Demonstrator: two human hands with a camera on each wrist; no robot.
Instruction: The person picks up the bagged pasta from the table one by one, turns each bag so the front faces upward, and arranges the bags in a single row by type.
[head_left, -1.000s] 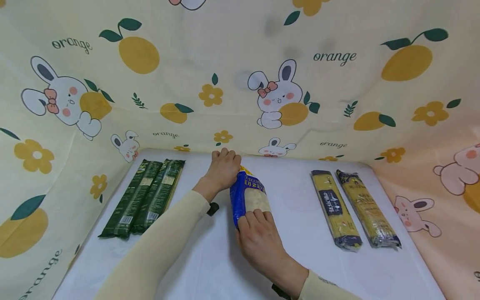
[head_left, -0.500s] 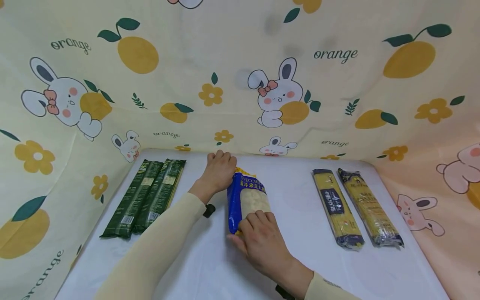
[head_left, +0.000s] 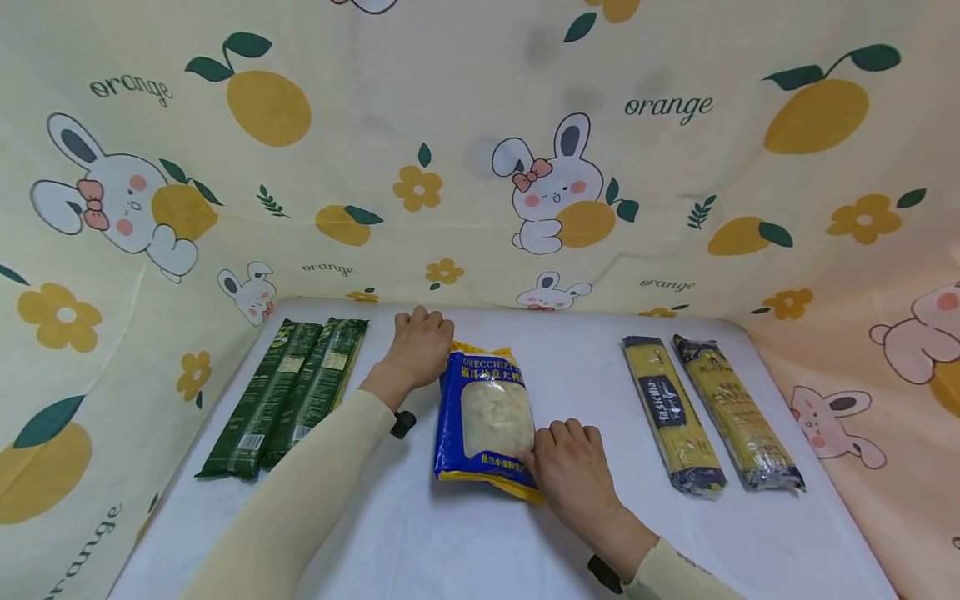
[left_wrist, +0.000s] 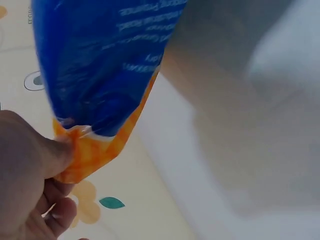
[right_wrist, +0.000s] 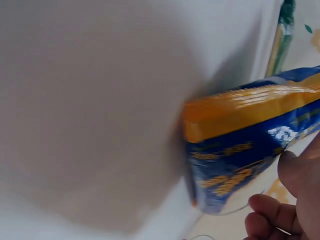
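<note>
A blue and yellow bag of orecchiette pasta with a clear window stands tilted in the middle of the white table, its front facing the head camera. My left hand pinches its upper left corner; in the left wrist view, the thumb lies over the orange end seal. Low on the bag's right edge, my right hand holds on with curled fingers. The right wrist view has the right thumb against the bag's side, with the curled fingertips below it.
Two dark green packs of pasta lie side by side on the left of the table. On the right lie two packs of spaghetti, one with a blue label and one in crinkled plastic. A printed cloth encloses the back and sides.
The bag has turned so that its printed front faces the head camera, and its lower end swung out. My left hand has shifted left; my right hand has moved right to the bag's edge.
</note>
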